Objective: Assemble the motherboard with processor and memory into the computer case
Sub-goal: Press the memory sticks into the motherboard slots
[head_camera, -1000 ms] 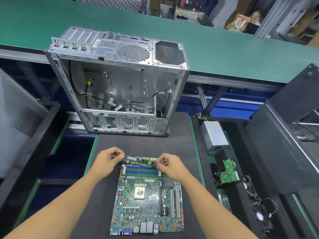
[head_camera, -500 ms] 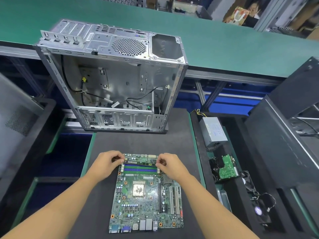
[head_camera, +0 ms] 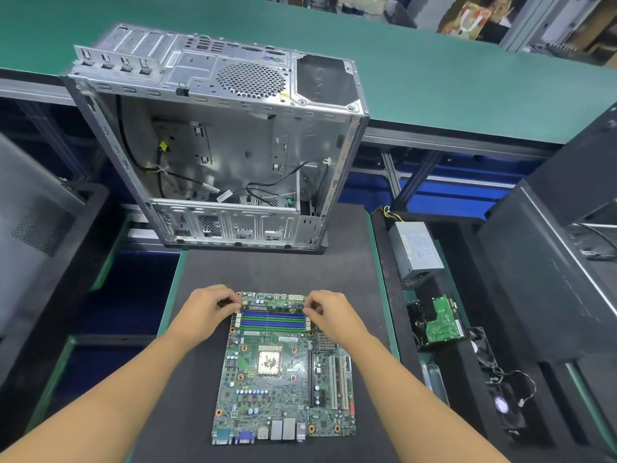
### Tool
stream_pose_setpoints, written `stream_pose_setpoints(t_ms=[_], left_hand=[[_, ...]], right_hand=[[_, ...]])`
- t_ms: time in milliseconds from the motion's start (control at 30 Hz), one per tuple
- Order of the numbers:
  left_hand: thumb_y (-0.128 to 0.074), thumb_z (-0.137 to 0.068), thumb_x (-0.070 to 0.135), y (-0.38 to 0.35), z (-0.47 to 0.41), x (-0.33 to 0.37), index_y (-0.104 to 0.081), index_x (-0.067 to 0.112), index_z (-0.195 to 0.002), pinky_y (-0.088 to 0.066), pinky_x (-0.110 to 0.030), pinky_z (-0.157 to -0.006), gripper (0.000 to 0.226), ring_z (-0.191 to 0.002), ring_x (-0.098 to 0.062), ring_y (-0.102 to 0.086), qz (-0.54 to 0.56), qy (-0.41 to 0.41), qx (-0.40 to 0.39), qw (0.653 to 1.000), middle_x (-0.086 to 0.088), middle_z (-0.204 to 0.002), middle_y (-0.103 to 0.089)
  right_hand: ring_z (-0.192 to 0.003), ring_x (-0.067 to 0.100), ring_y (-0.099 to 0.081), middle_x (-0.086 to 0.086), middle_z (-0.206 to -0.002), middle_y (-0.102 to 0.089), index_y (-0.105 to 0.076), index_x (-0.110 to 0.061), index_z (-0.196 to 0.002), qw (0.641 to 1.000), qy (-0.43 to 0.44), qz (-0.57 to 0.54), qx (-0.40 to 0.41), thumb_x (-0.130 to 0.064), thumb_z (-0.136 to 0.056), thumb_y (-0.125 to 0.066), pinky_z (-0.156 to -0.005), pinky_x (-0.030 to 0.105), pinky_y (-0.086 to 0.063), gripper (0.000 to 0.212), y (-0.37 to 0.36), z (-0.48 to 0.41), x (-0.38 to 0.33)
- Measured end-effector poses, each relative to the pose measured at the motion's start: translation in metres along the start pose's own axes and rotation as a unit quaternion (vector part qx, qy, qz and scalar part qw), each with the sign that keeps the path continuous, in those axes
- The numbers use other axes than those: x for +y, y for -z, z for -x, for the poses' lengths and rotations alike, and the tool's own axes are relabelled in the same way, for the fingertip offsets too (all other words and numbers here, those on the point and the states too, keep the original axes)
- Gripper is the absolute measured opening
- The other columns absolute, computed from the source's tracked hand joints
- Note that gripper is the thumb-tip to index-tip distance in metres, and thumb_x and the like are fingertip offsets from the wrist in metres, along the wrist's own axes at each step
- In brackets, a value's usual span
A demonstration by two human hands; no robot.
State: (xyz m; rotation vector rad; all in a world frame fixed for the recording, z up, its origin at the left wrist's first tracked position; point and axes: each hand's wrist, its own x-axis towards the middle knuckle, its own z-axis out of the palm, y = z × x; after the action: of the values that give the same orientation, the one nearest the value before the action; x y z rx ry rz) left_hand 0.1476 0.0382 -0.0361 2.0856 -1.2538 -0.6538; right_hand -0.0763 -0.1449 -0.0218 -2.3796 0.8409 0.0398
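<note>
A green motherboard (head_camera: 283, 379) lies flat on the black mat, its processor (head_camera: 269, 362) seated in the middle. Blue and green memory slots (head_camera: 273, 322) run across its far end. A dark memory stick (head_camera: 272, 308) sits along the farthest slot. My left hand (head_camera: 203, 312) pinches the stick's left end and my right hand (head_camera: 329, 314) pinches its right end. The open metal computer case (head_camera: 217, 145) stands behind the board with loose black cables inside.
A grey power supply (head_camera: 415, 250), a hard drive with a green board (head_camera: 437, 320) and a small fan (head_camera: 504, 406) lie in the black tray on the right. A dark case panel (head_camera: 551, 262) leans at far right. A green conveyor (head_camera: 434, 78) runs behind.
The view has shifted slightly, with the case sliding left then back. Both hands stay at the ends of the memory stick, set a little lower over the farthest slot.
</note>
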Motion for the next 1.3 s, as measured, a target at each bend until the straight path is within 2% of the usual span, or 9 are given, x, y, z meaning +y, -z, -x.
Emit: stream_pose_setpoints(t_ms=[167,267,433,633,767,867,1033,1167,1300], left_hand=[[-0.072,-0.087,0.015,0.000,-0.001,-0.001,-0.072,0.029,-0.082,-0.046,-0.008,-0.075,0.015,-0.085,0.002,-0.062,0.005,0.002,-0.003,1.000,0.016,-0.086,-0.069],[-0.072,-0.087,0.013,0.001,-0.002,-0.001,-0.072,0.030,-0.080,-0.044,-0.005,-0.074,0.017,-0.086,0.004,-0.062,0.010,-0.003,-0.011,1.000,0.015,-0.086,-0.069],[-0.073,-0.087,0.012,0.001,-0.003,-0.001,-0.074,0.024,-0.080,-0.050,-0.017,-0.075,0.014,-0.082,0.000,-0.063,-0.006,-0.014,-0.016,1.000,0.014,-0.084,-0.068],[-0.073,-0.087,0.013,0.003,-0.005,-0.002,-0.074,0.021,-0.082,-0.046,-0.010,-0.071,0.009,-0.078,0.001,-0.061,-0.046,-0.043,-0.030,0.998,0.015,-0.083,-0.065],[-0.072,-0.087,0.013,0.005,-0.007,0.001,-0.073,0.022,-0.083,-0.050,-0.018,-0.073,0.010,-0.074,-0.003,-0.061,-0.082,-0.057,-0.065,0.993,0.013,-0.083,-0.064],[-0.074,-0.083,0.011,0.005,-0.010,0.003,-0.071,0.026,-0.076,-0.046,-0.011,-0.068,0.017,-0.069,-0.002,-0.060,-0.067,-0.031,-0.064,0.995,0.011,-0.079,-0.065],[-0.073,-0.082,0.016,0.004,-0.013,0.006,-0.068,0.031,-0.067,-0.048,-0.011,-0.068,0.022,-0.067,0.001,-0.062,-0.023,0.045,-0.074,0.996,0.013,-0.076,-0.068],[-0.072,-0.084,0.024,0.004,-0.014,0.004,-0.073,0.028,-0.071,-0.043,-0.003,-0.062,0.013,-0.070,0.003,-0.065,0.033,0.117,-0.081,0.989,0.023,-0.075,-0.071],[-0.075,-0.084,0.017,-0.001,-0.019,0.001,-0.076,0.016,-0.074,-0.059,-0.022,-0.068,0.009,-0.069,-0.011,-0.070,0.150,0.207,-0.080,0.963,0.006,-0.083,-0.075]], right_hand=[[-0.080,0.012,-0.061,-0.005,-0.091,-0.065,-0.068,-0.016,-0.091,1.000,0.003,-0.011,0.001,-0.015,-0.097,-0.064,-0.076,0.024,-0.052,0.007,0.000,0.000,0.002],[-0.081,0.013,-0.062,-0.004,-0.093,-0.066,-0.067,-0.017,-0.091,1.000,0.001,-0.013,0.002,-0.016,-0.097,-0.064,-0.078,0.027,-0.054,0.007,0.000,-0.002,0.002],[-0.085,0.015,-0.063,-0.001,-0.096,-0.068,-0.067,-0.015,-0.093,1.000,0.002,-0.003,-0.001,-0.015,-0.097,-0.064,-0.082,0.032,-0.055,0.006,0.001,-0.002,0.001],[-0.085,0.016,-0.062,-0.001,-0.096,-0.062,-0.069,-0.014,-0.092,0.999,0.016,0.025,-0.012,-0.014,-0.098,-0.064,-0.085,0.032,-0.054,0.007,0.002,-0.002,0.001],[-0.089,0.018,-0.062,0.002,-0.100,-0.060,-0.071,-0.014,-0.095,0.999,0.022,0.040,-0.024,-0.016,-0.098,-0.065,-0.087,0.031,-0.053,0.008,0.003,-0.003,0.000],[-0.091,0.019,-0.062,0.003,-0.101,-0.062,-0.072,-0.013,-0.098,0.998,0.021,0.057,-0.032,-0.016,-0.098,-0.064,-0.089,0.032,-0.053,0.009,0.003,-0.003,-0.002],[-0.090,0.020,-0.061,0.005,-0.100,-0.063,-0.073,-0.009,-0.095,0.997,-0.001,0.066,-0.049,-0.013,-0.097,-0.064,-0.089,0.031,-0.051,0.010,0.004,-0.008,-0.007],[-0.079,0.013,-0.060,0.000,-0.085,-0.067,-0.073,-0.006,-0.089,0.996,-0.082,-0.022,-0.039,-0.021,-0.095,-0.069,-0.083,0.030,-0.053,0.016,0.006,-0.009,-0.007],[-0.076,0.020,-0.063,0.005,-0.089,-0.071,-0.069,-0.006,-0.089,0.979,-0.178,-0.097,-0.033,-0.029,-0.093,-0.072,-0.081,0.037,-0.058,0.024,0.005,-0.011,-0.008]])
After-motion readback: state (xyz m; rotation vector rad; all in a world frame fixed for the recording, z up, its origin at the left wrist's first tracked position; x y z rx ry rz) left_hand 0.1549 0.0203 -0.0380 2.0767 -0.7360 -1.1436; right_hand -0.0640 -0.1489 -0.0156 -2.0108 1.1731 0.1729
